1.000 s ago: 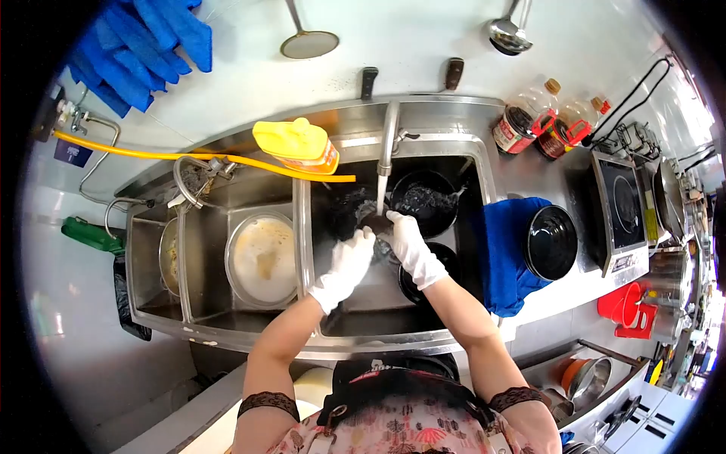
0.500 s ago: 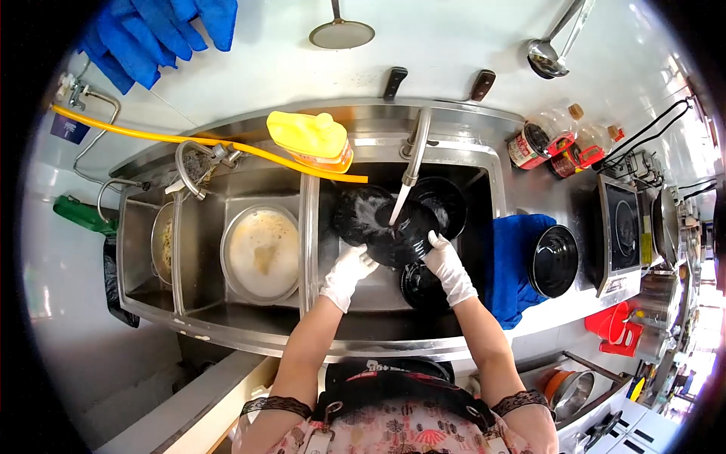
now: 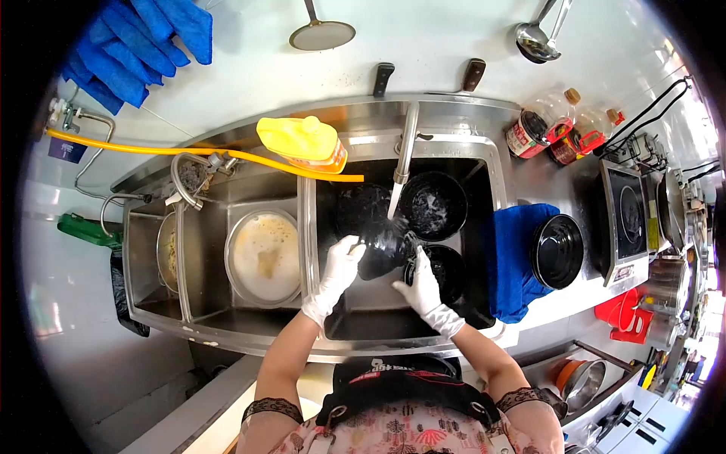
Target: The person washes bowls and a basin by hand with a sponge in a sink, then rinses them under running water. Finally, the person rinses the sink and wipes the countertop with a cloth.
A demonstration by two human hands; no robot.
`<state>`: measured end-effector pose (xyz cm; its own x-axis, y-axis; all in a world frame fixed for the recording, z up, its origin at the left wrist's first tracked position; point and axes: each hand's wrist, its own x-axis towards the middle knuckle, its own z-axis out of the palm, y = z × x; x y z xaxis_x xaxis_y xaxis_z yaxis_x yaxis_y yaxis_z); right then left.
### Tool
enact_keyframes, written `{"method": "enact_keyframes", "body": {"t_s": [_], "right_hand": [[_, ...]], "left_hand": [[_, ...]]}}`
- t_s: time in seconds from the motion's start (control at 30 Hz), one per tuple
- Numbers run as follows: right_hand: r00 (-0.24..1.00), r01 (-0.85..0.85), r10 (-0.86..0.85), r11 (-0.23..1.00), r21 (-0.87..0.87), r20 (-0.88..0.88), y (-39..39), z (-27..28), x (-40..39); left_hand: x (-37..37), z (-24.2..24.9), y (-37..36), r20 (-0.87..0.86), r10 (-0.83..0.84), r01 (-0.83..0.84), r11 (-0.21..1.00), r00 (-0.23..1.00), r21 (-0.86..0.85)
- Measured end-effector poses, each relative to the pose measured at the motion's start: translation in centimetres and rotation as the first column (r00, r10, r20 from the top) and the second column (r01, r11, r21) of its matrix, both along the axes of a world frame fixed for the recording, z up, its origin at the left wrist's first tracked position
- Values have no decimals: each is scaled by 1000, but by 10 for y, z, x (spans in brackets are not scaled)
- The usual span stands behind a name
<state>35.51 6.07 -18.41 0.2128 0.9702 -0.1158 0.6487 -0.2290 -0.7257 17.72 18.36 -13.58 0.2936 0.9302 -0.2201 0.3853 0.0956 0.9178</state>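
Observation:
Over the right sink basin, a black bowl (image 3: 380, 256) sits tilted between my two white-gloved hands, under the running tap (image 3: 405, 155). My left hand (image 3: 338, 274) grips its left edge, fingers closed against the rim. On its right side, my right hand (image 3: 425, 290) has the thumb up by the rim and the fingers bent near the lower edge. Splashing water blurs the bowl's surface. Behind it lies another black bowl (image 3: 432, 204) with water in it. A further black bowl (image 3: 446, 276) rests beside my right hand, and a dark one (image 3: 359, 204) is at the back left.
Left of the basin, a round pan (image 3: 265, 257) holds cloudy liquid. A yellow jug (image 3: 302, 142) and yellow hose (image 3: 151, 148) lie along the back ledge. To the right, stacked black bowls (image 3: 558, 253) stand on a blue cloth (image 3: 518, 261), near an induction cooker (image 3: 625, 216).
The held bowl has moved toward me and left, and its tilt has changed. Both hands moved lower with it. The bowls behind and at right are more exposed.

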Motion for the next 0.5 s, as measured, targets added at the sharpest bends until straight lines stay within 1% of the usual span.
{"method": "enact_keyframes", "body": {"t_s": [0.03,0.1,0.13,0.17,0.2,0.23,0.27,0.3,0.33,0.37,0.4,0.43,0.47,0.5], "right_hand": [[995,-43,35,995,92,90,-4,8,-9],[999,42,-43,994,103,9,-1,29,-28],[989,130,-126,990,49,-83,5,28,-31],[977,197,-192,979,46,-91,14,29,-32],[970,223,-214,973,66,-117,24,19,-28],[961,250,-236,965,83,-145,33,7,-25],[941,318,-292,935,157,-168,43,5,-20],[915,358,-318,923,141,-247,53,-16,-8],[860,338,-357,934,-118,-365,60,-24,9],[783,262,-418,894,-364,-461,64,-22,23],[569,252,-503,860,-444,-651,56,-19,30],[302,213,-559,829,-516,-773,47,-10,35],[213,167,-583,812,-559,-784,37,-21,39],[285,68,-604,787,-613,-744,24,-31,46]], "left_hand": [[7,-3,1,-6,-12,12,999,1000,35],[29,-10,4,87,127,-116,985,988,-126],[38,-9,11,117,164,-140,972,979,-191],[48,8,17,186,271,-160,873,945,-460],[58,8,23,264,327,-159,848,907,-506],[64,9,27,334,385,-153,820,860,-551],[66,12,33,405,392,-95,805,826,-586],[61,18,40,513,373,14,799,773,-601],[56,20,44,499,343,-25,842,796,-539],[49,20,49,481,315,-62,880,818,-471],[37,15,51,458,268,-113,935,848,-337],[26,13,51,489,363,-236,923,793,-304],[10,12,51,468,377,-265,920,799,-288],[-8,11,50,446,392,-294,915,804,-275]]}}
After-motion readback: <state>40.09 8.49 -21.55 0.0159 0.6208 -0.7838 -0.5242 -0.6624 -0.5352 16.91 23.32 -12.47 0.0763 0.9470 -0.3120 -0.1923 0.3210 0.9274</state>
